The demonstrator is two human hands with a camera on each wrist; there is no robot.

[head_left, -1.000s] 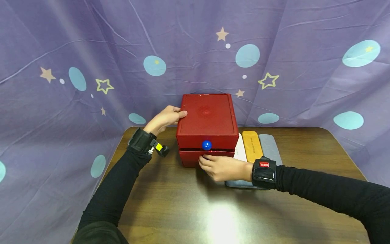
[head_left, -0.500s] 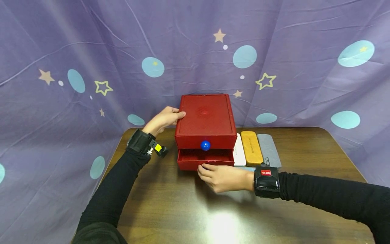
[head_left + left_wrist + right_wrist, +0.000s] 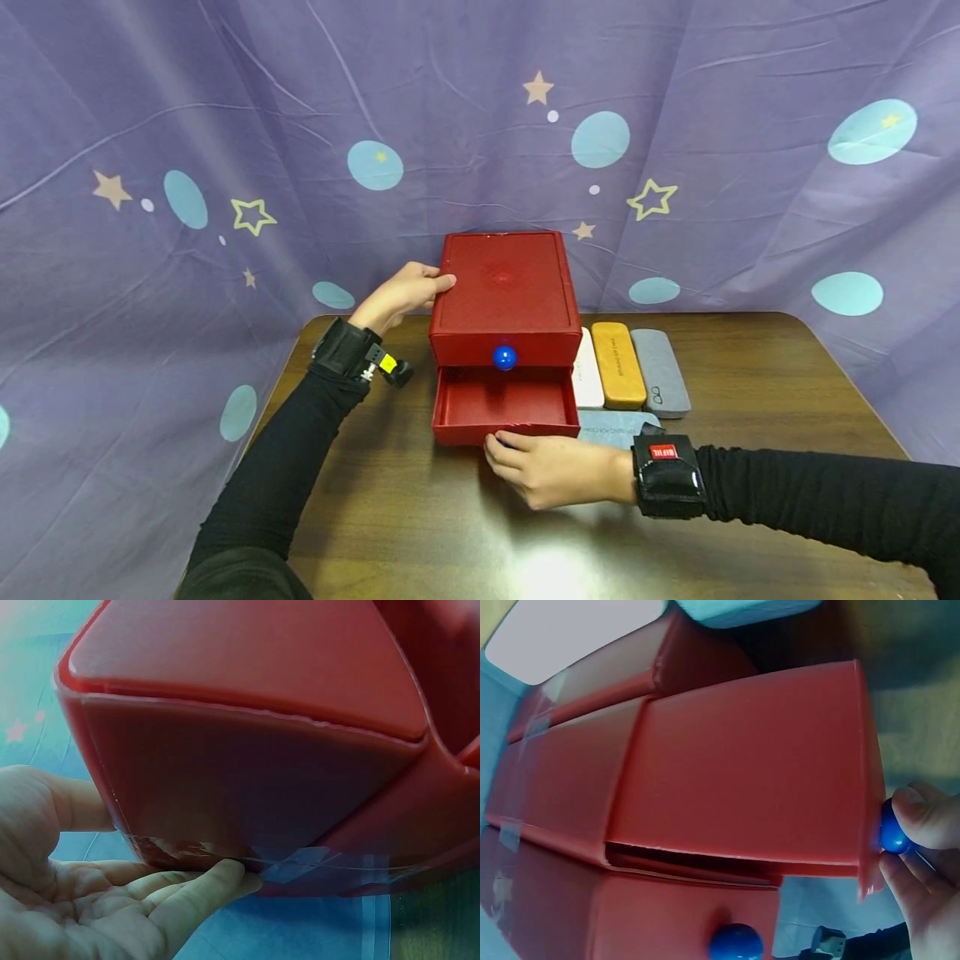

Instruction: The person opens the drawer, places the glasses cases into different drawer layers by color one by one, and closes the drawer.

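Observation:
A red drawer unit (image 3: 510,287) stands at the back of the table with its lower drawer (image 3: 506,400) pulled out; the inside looks bare. My left hand (image 3: 401,297) steadies the unit at its left side, thumb on the top edge. In the left wrist view, that hand's fingers (image 3: 191,900) lie along the unit's taped edge. In front of the drawer, my right hand (image 3: 555,471) pinches its blue knob (image 3: 892,829) between thumb and fingers. The upper drawer's blue knob (image 3: 505,358) sits on a shut front.
Right of the unit lie a white case (image 3: 587,375), a yellow case (image 3: 618,367) and a grey case (image 3: 660,372). A light blue case (image 3: 615,425) lies in front of them, partly behind my right wrist. A purple patterned curtain (image 3: 480,108) hangs behind the table (image 3: 405,508).
The lower drawer has slid out toward me as my right hand moved back with its knob, showing the drawer's inside. My left hand has stayed on the unit.

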